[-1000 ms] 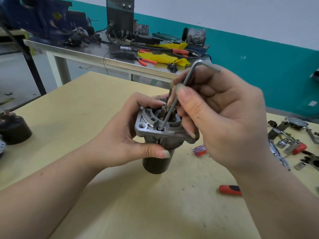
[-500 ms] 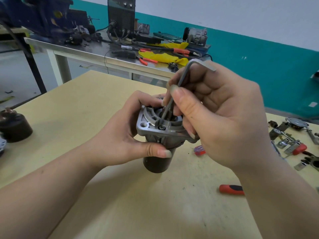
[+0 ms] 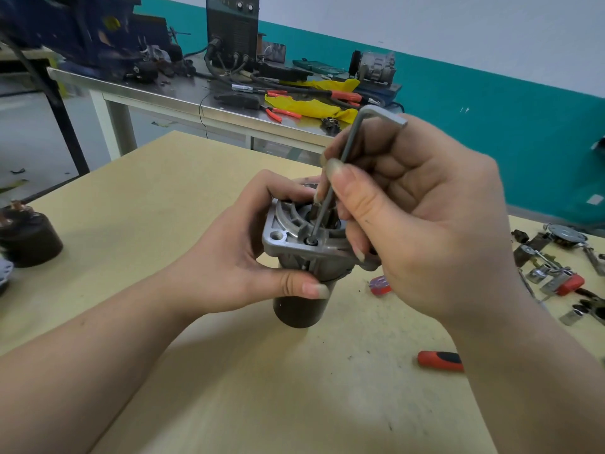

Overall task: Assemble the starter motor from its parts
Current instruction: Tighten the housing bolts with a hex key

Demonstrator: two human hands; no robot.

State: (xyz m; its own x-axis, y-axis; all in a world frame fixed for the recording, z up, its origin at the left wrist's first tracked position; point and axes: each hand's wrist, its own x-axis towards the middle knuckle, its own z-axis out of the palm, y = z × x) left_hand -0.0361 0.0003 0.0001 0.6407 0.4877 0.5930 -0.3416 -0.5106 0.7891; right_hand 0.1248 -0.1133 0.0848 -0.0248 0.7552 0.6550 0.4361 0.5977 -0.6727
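The starter motor (image 3: pixel 296 309) stands upright on the wooden table (image 3: pixel 137 198), dark cylinder below and a silver aluminium end housing (image 3: pixel 281 239) on top. My left hand (image 3: pixel 235 257) grips the motor just under the housing, thumb across the front. My right hand (image 3: pixel 422 224) pinches an L-shaped hex key (image 3: pixel 350 139), with its short arm sticking out over my fingers. The key's long end sits in a bolt head (image 3: pixel 311 240) on the housing's near edge. The far side of the housing is hidden behind my fingers.
A red and black handled tool (image 3: pixel 440 360) lies right of the motor, and a small red and blue piece (image 3: pixel 379 285) sits behind my right hand. Loose metal parts and sockets (image 3: pixel 556 273) crowd the right edge. A dark cylindrical part (image 3: pixel 29 237) stands far left. A cluttered steel bench (image 3: pixel 196 96) is behind.
The hex key's tip shifted slightly left from inside the housing onto the bolt head at the near edge. My left hand kept its grip on the motor.
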